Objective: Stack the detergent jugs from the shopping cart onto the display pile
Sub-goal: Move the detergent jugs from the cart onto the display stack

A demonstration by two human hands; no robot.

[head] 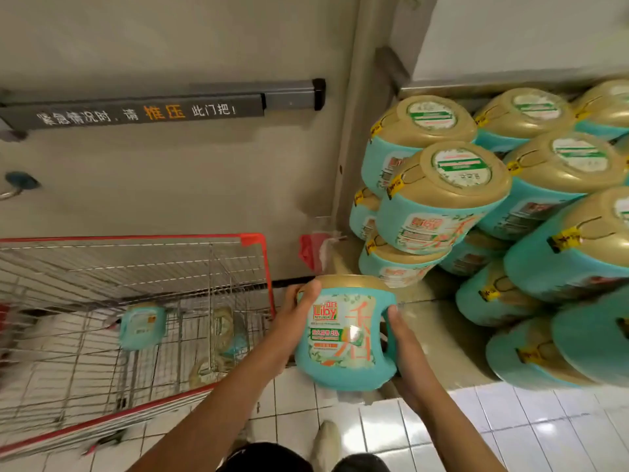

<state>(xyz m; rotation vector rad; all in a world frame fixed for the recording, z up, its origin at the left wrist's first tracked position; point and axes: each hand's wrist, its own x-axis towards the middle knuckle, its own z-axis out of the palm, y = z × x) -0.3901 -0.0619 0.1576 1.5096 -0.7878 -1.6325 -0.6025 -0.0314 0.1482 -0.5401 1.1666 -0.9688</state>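
Note:
I hold a teal detergent jug (343, 335) with a gold lid upright between both hands, just right of the cart's front corner. My left hand (295, 321) grips its left side near the lid. My right hand (403, 342) grips its handle side, thumb on the front. The display pile (476, 212) of matching teal jugs rises to the right, stacked in several tiers on a low platform. The red-rimmed wire shopping cart (143, 301) stands at the left with another teal jug (143, 325) and more lying inside.
A beige emergency door with a grey push bar (163, 109) stands behind the cart. A red plastic bag (315, 250) hangs by the door frame. White tiled floor (510, 427) lies below, and my shoe (328, 441) shows near the bottom edge.

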